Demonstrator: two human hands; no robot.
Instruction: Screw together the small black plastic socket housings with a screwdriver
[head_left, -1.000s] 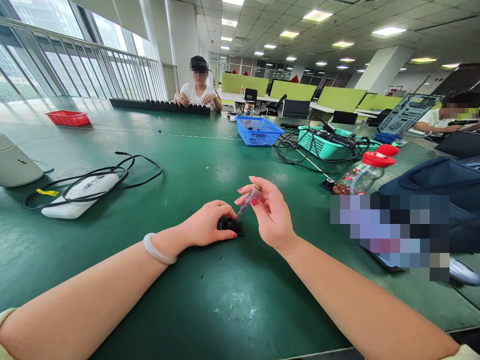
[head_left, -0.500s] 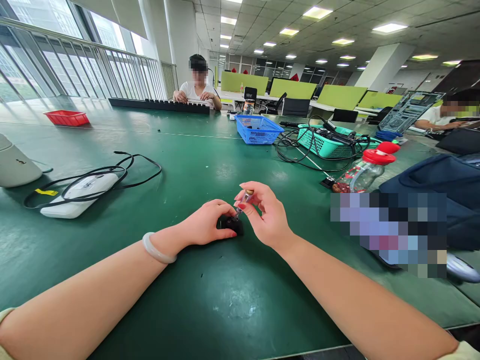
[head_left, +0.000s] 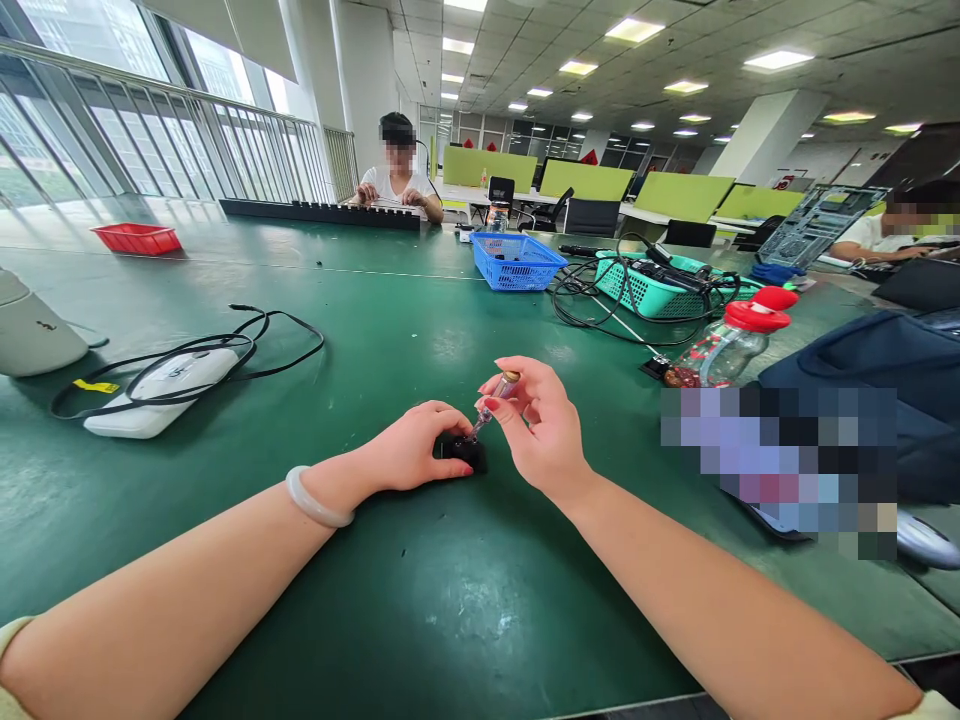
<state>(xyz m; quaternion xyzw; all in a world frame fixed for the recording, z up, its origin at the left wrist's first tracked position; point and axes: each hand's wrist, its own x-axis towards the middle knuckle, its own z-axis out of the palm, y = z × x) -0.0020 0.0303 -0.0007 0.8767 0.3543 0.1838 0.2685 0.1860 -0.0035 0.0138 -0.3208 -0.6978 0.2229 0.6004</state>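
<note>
My left hand [head_left: 409, 446] rests on the green table, thumb and fingers closed around a small black part [head_left: 466, 456] whose exact kind I cannot make out. Between the fingertips of my right hand [head_left: 546, 428] is a small screwdriver [head_left: 491, 402] with a clear handle and a gold-coloured end cap. It leans to the right, its lower tip at the top of the black part. The far fingers of the left hand partly hide where the tip meets the part.
Left of my hands lies a white device [head_left: 169, 390] with a black cable. A blue basket [head_left: 517, 262], a teal basket [head_left: 652, 290] with cables and a red-lidded jar [head_left: 724, 345] stand beyond. Across the table, a person [head_left: 401, 185] sits behind a long black strip [head_left: 322, 213].
The screwdriver's upper end has tipped slightly to the right and up, along with my right hand's fingers. My left hand and the black part have stayed in place.
</note>
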